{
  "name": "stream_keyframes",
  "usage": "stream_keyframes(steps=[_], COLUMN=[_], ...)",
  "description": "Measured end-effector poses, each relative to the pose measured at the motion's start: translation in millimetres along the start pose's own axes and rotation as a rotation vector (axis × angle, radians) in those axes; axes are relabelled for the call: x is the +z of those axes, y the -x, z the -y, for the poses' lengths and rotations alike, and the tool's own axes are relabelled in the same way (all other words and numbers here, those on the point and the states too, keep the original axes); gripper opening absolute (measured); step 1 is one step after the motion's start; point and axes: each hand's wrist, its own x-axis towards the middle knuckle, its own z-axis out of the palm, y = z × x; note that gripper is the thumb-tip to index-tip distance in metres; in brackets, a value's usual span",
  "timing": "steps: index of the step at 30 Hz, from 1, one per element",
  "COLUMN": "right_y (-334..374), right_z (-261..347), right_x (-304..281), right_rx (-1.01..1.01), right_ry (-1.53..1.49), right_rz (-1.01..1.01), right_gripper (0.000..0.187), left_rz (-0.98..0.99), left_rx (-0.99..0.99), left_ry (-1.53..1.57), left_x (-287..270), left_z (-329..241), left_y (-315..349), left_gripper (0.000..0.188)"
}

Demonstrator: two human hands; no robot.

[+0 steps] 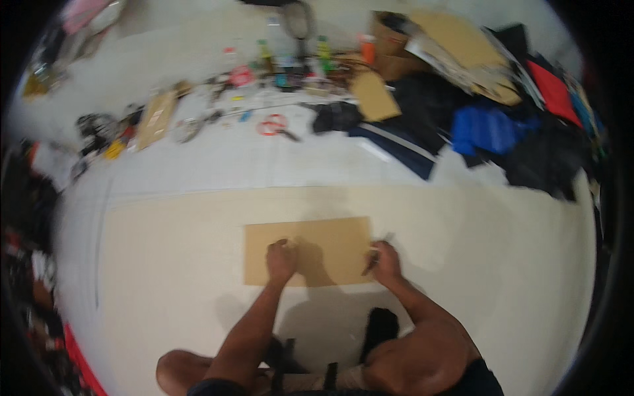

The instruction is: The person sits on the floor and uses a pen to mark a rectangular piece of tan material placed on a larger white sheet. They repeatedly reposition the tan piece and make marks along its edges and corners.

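Your left hand rests flat-ish on the brown cardboard rectangle, fingers curled together; your right hand pinches a dark pen at the card's right edge; the card lies on a pale sheet on the floor before you; red scissors lie well beyond.

One brown card, one pen, two hands: left hand, right hand; one red scissors, one blue cloth.
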Motion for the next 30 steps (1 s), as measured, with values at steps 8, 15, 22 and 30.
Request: stream_keyframes(steps=[8, 15, 22, 30], right_y=[-7.8, -1.8, -3.6, 43.2], right_z=[33.3, -16.4, 10.6, -27.6], right_x=[29.5, 30.6, 4.6, -100.9], right_rx=[0.217, 0.567, 0.389, 0.470], right_ry=[-0.110, -0.868, -0.248, -0.042], right_rz=[0.088, -0.017, 0.069, -0.146], right_gripper=[0.044, 0.008, 0.022, 0.026], left_rz=[0.052, 0.074, -0.009, -0.025], left_rx=[-0.465, -0.373, -0.368, 0.025], left_ry=[-0.229, -0.249, -0.289, -0.101], left_x=[-27.0, -18.8, -17.4, -15.1], left_z=[53.8, 35.0, 30.9, 27.8], left_y=[15.0, 1.3, 7.6, 3.6], left_gripper=[0.081, 0.079, 0.061, 0.056])
